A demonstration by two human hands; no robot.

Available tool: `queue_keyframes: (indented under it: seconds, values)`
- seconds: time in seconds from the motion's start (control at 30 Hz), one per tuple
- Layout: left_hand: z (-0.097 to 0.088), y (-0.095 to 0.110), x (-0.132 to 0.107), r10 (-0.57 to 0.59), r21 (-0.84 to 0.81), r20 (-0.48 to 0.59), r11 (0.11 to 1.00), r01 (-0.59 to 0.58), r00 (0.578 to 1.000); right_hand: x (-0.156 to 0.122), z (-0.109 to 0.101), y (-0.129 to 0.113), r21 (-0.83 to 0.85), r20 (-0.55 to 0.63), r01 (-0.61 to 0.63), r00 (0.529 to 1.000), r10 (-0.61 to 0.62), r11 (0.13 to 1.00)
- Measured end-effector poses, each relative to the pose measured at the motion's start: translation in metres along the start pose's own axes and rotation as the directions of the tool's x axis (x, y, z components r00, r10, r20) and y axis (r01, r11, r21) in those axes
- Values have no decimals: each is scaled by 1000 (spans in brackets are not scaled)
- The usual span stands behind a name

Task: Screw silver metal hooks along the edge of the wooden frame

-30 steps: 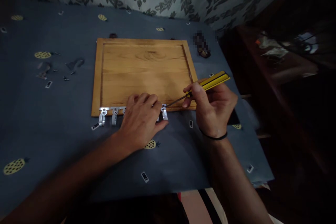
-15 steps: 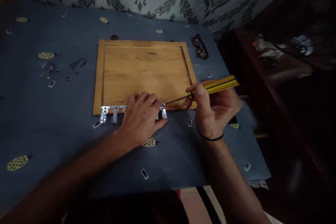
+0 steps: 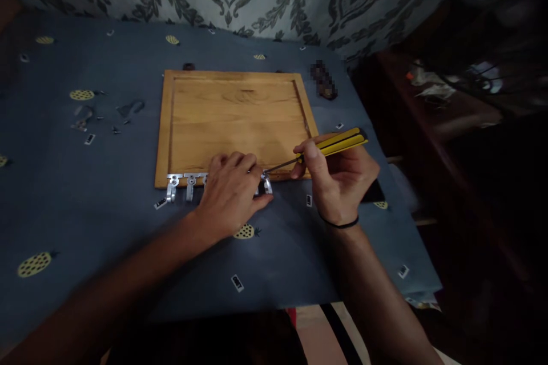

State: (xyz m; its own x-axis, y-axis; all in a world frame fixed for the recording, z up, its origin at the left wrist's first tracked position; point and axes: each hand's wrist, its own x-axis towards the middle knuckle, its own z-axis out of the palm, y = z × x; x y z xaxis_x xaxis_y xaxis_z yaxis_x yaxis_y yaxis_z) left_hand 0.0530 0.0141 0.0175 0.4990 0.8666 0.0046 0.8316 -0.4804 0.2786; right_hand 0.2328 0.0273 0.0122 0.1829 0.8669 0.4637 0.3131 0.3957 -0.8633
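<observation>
Screwdriver (image 3: 338,144) in right hand (image 3: 340,179)

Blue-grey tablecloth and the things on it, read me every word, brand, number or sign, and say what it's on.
Nothing reads for certain.
Tablecloth: printed white tags with dark lettering, too small and blurred to read.
Screwdriver: no lettering visible.
Wooden panel and metal hooks: none visible.

A slanted yellow-and-black screwdriver (image 3: 334,144), its tip apparently touching a silver hook rail (image 3: 191,180) along the near edge of a flat-lying framed wooden panel (image 3: 235,120).
</observation>
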Motion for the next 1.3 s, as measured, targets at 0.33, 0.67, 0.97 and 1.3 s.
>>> queue_keyframes:
  seconds: [0.33,0.67,0.97,1.3]
  values:
    - [-2,2,0,-7,-6,13,1000,7,1000,7,0,-2,130,147,-43,989,24,991]
    - [-4,1,0,-5,-6,9,1000,5,1000,14,-3,-6,128,234,-69,972,37,989]
    - [-1,0,-1,-7,15,-4,1000,7,1000,13,13,-6,171,192,-102,979,69,980]
    - [-5,0,-2,-14,1,25,1000,14,1000,9,7,0,194,173,-72,984,38,978]
